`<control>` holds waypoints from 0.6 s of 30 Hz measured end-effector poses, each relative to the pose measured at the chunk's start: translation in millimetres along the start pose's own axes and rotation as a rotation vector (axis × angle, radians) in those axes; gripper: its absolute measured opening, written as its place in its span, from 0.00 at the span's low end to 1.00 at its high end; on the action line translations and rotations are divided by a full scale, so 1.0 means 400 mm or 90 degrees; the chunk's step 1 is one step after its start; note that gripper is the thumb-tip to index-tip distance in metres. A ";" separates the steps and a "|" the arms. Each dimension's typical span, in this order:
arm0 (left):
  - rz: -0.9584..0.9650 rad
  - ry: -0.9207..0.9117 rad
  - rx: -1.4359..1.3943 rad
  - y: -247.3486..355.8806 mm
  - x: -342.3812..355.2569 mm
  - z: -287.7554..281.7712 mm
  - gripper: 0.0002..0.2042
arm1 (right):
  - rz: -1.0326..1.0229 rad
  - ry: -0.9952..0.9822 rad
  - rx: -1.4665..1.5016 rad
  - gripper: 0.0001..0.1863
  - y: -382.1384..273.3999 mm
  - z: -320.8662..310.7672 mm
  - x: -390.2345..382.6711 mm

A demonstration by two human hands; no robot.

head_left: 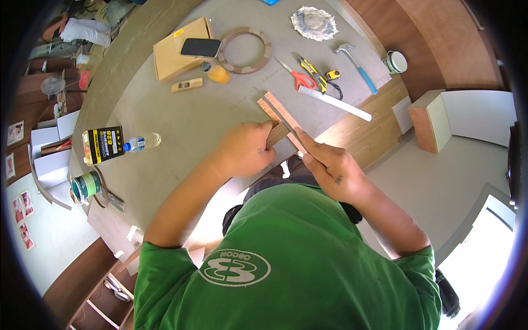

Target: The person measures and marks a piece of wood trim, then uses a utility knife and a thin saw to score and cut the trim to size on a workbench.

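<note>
My left hand is closed around a brown wooden piece at the table's near edge. My right hand grips a long narrow grey strip that looks like a metal file, its forefinger stretched along it. The strip slants away to the far left, over a pinkish flat wooden strip. On its left side shows another pinkish piece. My right fingers hide the near end of the strip, and I cannot tell whether it touches the brown piece.
On the grey table lie red-handled scissors, a yellow cutter, a tape measure, a white ruler, a hammer and a wooden ring. Leftward are a phone, bottles and an adhesive can.
</note>
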State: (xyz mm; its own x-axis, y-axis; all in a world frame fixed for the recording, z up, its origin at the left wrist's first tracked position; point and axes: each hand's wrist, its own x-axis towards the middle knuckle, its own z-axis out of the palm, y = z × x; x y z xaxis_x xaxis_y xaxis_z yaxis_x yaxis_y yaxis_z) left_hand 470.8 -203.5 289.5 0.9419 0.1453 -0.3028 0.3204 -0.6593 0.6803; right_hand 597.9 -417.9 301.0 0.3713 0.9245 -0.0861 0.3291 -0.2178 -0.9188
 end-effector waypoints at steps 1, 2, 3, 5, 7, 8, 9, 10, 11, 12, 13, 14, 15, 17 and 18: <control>-0.008 -0.026 0.026 0.000 0.001 -0.005 0.23 | 0.010 -0.004 -0.014 0.28 0.001 0.001 0.011; -0.016 -0.051 0.053 0.003 0.003 -0.007 0.23 | 0.009 -0.001 -0.015 0.28 -0.005 -0.007 0.009; -0.016 -0.054 0.054 0.004 -0.002 -0.003 0.23 | 0.025 -0.015 -0.015 0.28 -0.015 -0.013 0.004; -0.005 -0.010 0.064 0.007 -0.013 0.008 0.22 | 0.041 -0.027 -0.011 0.28 -0.009 -0.011 -0.021; -0.020 -0.028 0.046 0.015 -0.007 0.000 0.22 | -0.070 0.050 -0.003 0.28 0.004 -0.002 -0.053; -0.036 -0.043 0.025 0.018 -0.005 -0.004 0.22 | -0.069 0.053 0.000 0.28 0.011 -0.001 -0.047; -0.035 -0.048 0.029 0.019 -0.004 -0.002 0.22 | -0.037 0.021 -0.004 0.28 0.000 -0.003 -0.016; -0.022 -0.034 0.035 0.018 -0.004 0.000 0.23 | -0.007 -0.011 -0.009 0.27 -0.002 -0.008 0.011; -0.009 -0.020 0.042 0.018 -0.004 0.003 0.25 | -0.006 -0.006 -0.006 0.27 0.010 -0.011 0.031; -0.009 -0.023 0.047 0.016 -0.007 0.005 0.25 | 0.010 -0.020 0.009 0.27 0.026 -0.009 0.049; -0.007 -0.016 0.045 0.014 -0.009 0.009 0.26 | 0.026 -0.034 0.024 0.27 0.038 -0.006 0.058; -0.005 -0.008 0.044 0.015 -0.010 0.009 0.28 | 0.026 -0.030 0.028 0.27 0.049 -0.007 0.057; -0.007 -0.011 0.047 0.020 -0.013 0.008 0.28 | 0.016 0.033 0.046 0.27 0.063 -0.012 0.053; -0.054 -0.011 0.006 0.036 -0.016 0.005 0.31 | 0.147 0.057 0.102 0.27 0.074 -0.043 0.038; -0.054 -0.015 0.009 0.036 -0.020 0.013 0.31 | 0.148 0.060 0.106 0.27 0.081 -0.049 0.029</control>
State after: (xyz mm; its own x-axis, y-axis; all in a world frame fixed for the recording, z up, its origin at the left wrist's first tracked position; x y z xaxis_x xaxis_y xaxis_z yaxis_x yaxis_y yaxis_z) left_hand 467.4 -217.9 298.1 0.9085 0.1842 -0.3750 0.3978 -0.6560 0.6414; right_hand 629.9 -420.6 277.7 0.5010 0.8213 -0.2728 0.0817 -0.3587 -0.9299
